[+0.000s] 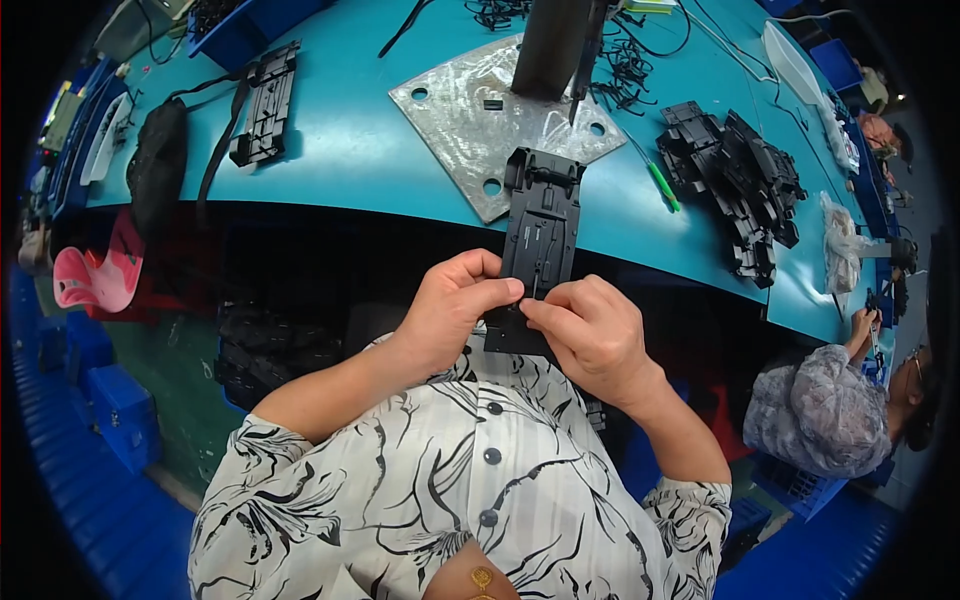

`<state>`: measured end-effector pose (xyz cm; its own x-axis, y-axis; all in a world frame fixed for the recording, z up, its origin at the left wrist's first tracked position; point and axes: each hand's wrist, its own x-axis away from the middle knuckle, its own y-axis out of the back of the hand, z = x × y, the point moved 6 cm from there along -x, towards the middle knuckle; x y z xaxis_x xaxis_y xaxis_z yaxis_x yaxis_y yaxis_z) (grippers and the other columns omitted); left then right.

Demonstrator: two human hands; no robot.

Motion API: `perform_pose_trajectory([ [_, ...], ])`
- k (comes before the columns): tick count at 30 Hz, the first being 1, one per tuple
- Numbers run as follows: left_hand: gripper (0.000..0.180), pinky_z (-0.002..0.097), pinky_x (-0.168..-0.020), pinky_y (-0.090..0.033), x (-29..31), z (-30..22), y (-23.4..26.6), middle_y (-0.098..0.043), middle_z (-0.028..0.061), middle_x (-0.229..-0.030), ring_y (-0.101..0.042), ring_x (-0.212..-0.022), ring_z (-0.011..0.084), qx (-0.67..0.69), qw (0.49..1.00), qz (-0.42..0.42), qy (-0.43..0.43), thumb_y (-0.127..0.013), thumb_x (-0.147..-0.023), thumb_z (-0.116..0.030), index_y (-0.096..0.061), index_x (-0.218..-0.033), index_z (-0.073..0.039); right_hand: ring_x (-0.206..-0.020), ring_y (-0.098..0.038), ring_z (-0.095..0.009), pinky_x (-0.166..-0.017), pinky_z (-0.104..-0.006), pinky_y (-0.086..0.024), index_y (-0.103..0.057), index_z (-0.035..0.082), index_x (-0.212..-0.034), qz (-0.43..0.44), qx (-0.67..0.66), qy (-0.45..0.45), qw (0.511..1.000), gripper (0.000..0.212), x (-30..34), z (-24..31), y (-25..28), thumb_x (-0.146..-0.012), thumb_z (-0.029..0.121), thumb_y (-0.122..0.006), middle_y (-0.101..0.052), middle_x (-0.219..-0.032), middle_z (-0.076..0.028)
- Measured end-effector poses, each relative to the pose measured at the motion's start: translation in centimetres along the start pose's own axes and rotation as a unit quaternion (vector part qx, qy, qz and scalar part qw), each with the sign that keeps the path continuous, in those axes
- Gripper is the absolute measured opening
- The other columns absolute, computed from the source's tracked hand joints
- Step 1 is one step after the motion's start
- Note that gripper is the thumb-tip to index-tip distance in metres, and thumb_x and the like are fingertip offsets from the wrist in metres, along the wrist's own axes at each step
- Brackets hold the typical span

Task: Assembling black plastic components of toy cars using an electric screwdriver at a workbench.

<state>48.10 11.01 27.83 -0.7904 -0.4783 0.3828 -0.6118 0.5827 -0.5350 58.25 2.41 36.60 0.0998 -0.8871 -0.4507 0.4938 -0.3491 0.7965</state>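
A long black moulded plastic chassis (543, 225) is held in front of my body, its far end over the table edge and the corner of a metal plate. My left hand (456, 305) is closed around its left side, thumb lying on the upper face. My right hand (590, 325) is pinched, with thumb and forefinger pressed to the chassis close to the left thumb. Whatever sits between those right fingertips is too small or hidden to make out. Small raised ribs and slots cover the chassis face.
A bare metal base plate (455, 105) carries an upright post (548, 50). More black chassis (735, 185) lie piled at the right, another (268, 105) at the left. Near them are a green pen (663, 187) and loose black pieces (622, 75). A co-worker (825, 410) sits at the right.
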Motion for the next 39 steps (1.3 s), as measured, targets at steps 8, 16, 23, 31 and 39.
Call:
perform_pose_trajectory([
  [8, 0.006, 0.0250, -0.077, -0.050, 1.8, -2.0, 1.0, -0.065, 0.0044, -0.090, -0.061, -0.081, 0.0085, -0.039, 0.989, -0.089, -0.112, -0.056, -0.088, -0.001, -0.056, -0.093, -0.002, -0.063, -0.055, -0.005, -0.057, -0.0183, -0.044, -0.062, 0.000, -0.093, -0.144, -0.245, -0.318, 0.905, 0.016, 2.9, -1.5, -1.9, -0.080, 0.001, -0.071, -0.062, -0.081, -0.003],
  [16, 0.008, 0.0201, -0.072, -0.048, 3.3, -3.1, 1.6, -0.061, 0.0021, -0.091, -0.055, -0.080, 0.0040, -0.063, 0.967, -0.112, -0.218, -0.055, -0.090, 0.001, -0.054, -0.097, -0.002, -0.060, -0.052, -0.004, -0.053, -0.0170, -0.041, -0.061, 0.000, -0.091, -0.148, -0.473, -0.437, 0.751, 0.009, 2.0, -1.3, -5.5, -0.086, 0.006, -0.066, -0.063, -0.076, -0.002],
  [23, 0.013, 0.0184, -0.070, -0.046, 4.4, -4.0, 2.4, -0.061, 0.0025, -0.095, -0.052, -0.078, 0.0024, -0.169, 0.932, -0.122, -0.298, -0.055, -0.091, 0.001, -0.052, -0.103, -0.001, -0.056, -0.048, -0.003, -0.049, -0.0173, -0.037, -0.060, 0.001, -0.086, -0.134, -0.516, -0.421, 0.734, 0.009, 0.5, -0.8, -6.2, -0.086, 0.007, -0.066, -0.063, -0.074, -0.004],
  [31, 0.014, 0.0212, -0.065, -0.045, 5.6, -5.8, 2.7, -0.056, 0.0035, -0.089, -0.051, -0.075, 0.0076, -0.210, 0.898, -0.136, -0.363, -0.060, -0.083, 0.005, -0.056, -0.095, 0.000, -0.062, -0.054, -0.006, -0.054, -0.0198, -0.044, -0.060, 0.001, -0.083, -0.208, -0.409, -0.379, 0.804, 0.013, -0.2, 0.1, -5.9, -0.078, 0.001, -0.072, -0.063, -0.077, -0.002],
  [39, 0.023, 0.0268, -0.058, -0.047, 6.3, -8.3, 1.7, -0.061, 0.0104, -0.085, -0.057, -0.067, 0.0198, -0.347, 0.774, -0.123, -0.515, -0.065, -0.074, 0.009, -0.056, -0.094, 0.002, -0.070, -0.058, -0.012, -0.061, -0.0225, -0.048, -0.062, -0.003, -0.089, -0.195, -0.228, -0.244, 0.922, 0.013, -2.7, 1.6, -4.0, -0.078, -0.005, -0.068, -0.061, -0.089, -0.009],
])
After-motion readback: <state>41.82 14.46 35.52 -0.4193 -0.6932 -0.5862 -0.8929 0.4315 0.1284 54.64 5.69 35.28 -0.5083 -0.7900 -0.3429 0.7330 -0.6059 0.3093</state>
